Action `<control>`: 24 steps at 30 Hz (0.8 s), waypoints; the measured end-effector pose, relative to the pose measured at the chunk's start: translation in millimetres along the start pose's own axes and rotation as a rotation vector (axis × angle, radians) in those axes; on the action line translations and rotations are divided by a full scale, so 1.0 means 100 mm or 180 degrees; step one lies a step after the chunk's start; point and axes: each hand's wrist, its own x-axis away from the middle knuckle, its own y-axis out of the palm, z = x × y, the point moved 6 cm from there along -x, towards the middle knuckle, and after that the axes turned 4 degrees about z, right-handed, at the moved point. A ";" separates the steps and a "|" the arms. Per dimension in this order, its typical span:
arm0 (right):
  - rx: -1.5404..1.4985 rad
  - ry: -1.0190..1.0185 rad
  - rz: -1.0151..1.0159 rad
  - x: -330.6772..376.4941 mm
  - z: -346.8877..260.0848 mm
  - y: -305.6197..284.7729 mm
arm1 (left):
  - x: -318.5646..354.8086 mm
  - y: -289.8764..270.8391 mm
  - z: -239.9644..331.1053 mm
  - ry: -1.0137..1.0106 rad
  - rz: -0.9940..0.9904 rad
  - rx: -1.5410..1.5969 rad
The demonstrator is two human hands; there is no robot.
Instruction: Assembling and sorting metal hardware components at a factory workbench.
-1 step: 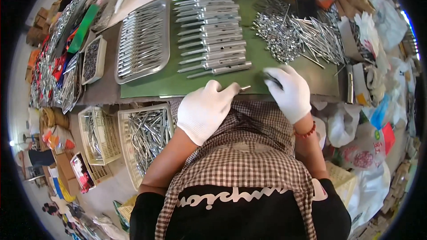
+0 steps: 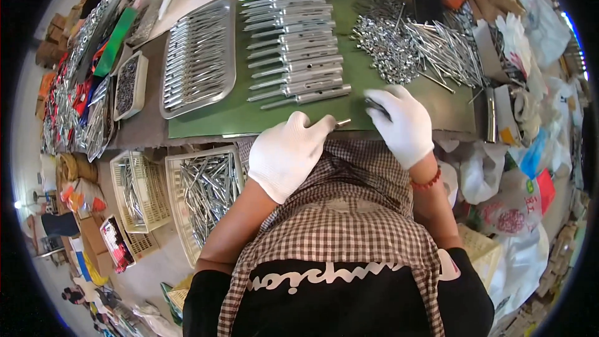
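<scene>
My left hand [image 2: 288, 155], in a white knit glove, is at the near edge of the green work surface [image 2: 215, 126]. Its thumb and fingers pinch a small metal piece, of which only a short shiny tip [image 2: 343, 123] shows past the glove. To its right, my gloved right hand [image 2: 404, 128] hovers with fingers curled in and dark-looking fingertips; what they hold, if anything, is hidden. Ahead of both hands lies a column of silver metal tubes with thin pointed rods [image 2: 315, 70], set side by side. The closest tube is just beyond my fingers.
Left stands a metal tray [image 2: 232, 56] of slim metal rods, with a small bin [image 2: 142, 81] of dark parts beside it. At right are a heap of small metal parts [image 2: 390, 56] and loose long pins [image 2: 446, 53]. Below left, a plastic basket [image 2: 178, 212] holds metal rods.
My right hand has shifted very slightly to the left and up. The left hand keeps its pinch on the small metal piece in nearly the same place.
</scene>
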 end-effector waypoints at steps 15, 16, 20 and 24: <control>-0.0414 0.0040 -0.0338 0.17 0.02 0.01 | -0.27 0.19 0.30 0.0133 -0.0337 0.0129; -0.0328 0.0089 -0.0282 0.18 0.06 -0.02 | -0.30 0.21 0.33 0.0161 -0.0338 0.0147; -0.0117 0.0231 0.0003 0.22 0.16 -0.10 | -0.44 0.29 0.42 0.0306 -0.0310 0.0280; -0.0164 0.0250 0.0392 0.21 0.22 -0.23 | -0.49 0.32 0.44 0.0352 -0.0282 0.0345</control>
